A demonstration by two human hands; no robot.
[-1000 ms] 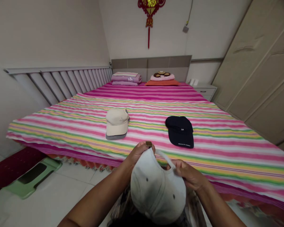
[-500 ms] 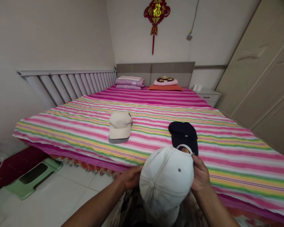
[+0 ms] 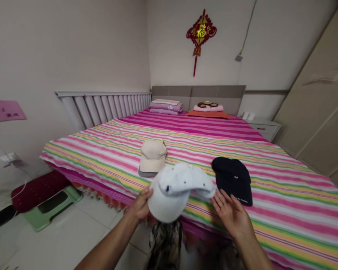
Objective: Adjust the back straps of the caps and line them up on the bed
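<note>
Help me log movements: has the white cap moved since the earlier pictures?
Yes: judged against the bed, the white cap has moved forward and left, toward the beige cap.

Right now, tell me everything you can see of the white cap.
The white cap looks like soft cloth, with a small dark emblem on the front, a few eyelets and a curved brim slanting down. Its crown is bent, the back stretching rightward. It is held up, with the near edge of the bed behind it. The left hand grips the brim's side; the open right hand is at the back end, contact unclear.
</note>
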